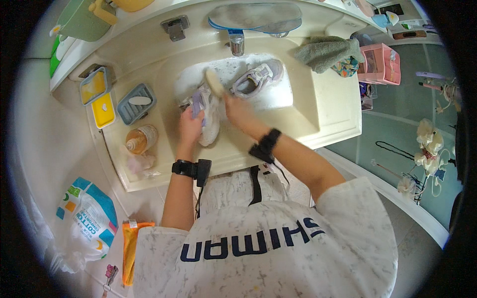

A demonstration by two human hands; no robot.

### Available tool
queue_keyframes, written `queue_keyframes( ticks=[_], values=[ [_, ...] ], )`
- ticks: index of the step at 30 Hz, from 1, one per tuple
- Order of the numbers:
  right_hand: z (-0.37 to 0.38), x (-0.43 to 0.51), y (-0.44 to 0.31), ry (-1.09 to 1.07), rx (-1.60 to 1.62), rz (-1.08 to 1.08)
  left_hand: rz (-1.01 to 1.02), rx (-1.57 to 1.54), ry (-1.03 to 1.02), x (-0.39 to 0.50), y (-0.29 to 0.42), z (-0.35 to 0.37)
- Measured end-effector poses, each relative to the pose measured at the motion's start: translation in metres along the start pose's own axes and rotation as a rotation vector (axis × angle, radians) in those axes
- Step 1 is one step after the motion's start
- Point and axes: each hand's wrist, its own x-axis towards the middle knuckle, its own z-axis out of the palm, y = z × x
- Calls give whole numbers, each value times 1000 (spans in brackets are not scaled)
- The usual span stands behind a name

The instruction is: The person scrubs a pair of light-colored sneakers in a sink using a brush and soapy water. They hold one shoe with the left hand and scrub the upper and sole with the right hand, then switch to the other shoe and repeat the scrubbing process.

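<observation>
My left hand (191, 124) grips a white sneaker with lilac trim (211, 121) above the near left part of the washbasin. A pale scrubbing brush (214, 82) is in my right hand (238, 111), its head close to the sneaker's upper end; whether the two touch I cannot tell. My right hand is blurred. A second white and lilac sneaker (257, 79) rests in the basin to the right, its opening facing up. White suds (227, 67) cover the water around it.
The chrome faucet (237, 44) stands at the basin's back. On the left are a grey soap dish (136, 104), a yellow dish (103, 111) and a bottle of amber liquid (141, 139). A grey-green towel (324, 52) and pink organizer (380, 64) are at right.
</observation>
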Motion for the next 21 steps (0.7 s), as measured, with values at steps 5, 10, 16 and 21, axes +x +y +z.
queue_keyframes(
  ticks=[5, 10, 16, 21],
  values=[
    [-6, 22, 15, 60, 24, 33, -34, 66, 48, -7, 18, 5],
    [-9, -46, -4, -330, -54, 53, -32, -15, 45, -5, 15, -3],
    [13, 58, 20, 154, 26, -77, 91, -28, 76, -7, 8, 4],
    [-13, 15, 44, 46, 241, -54, 358, 309, 143, -48, 57, -12]
  ],
)
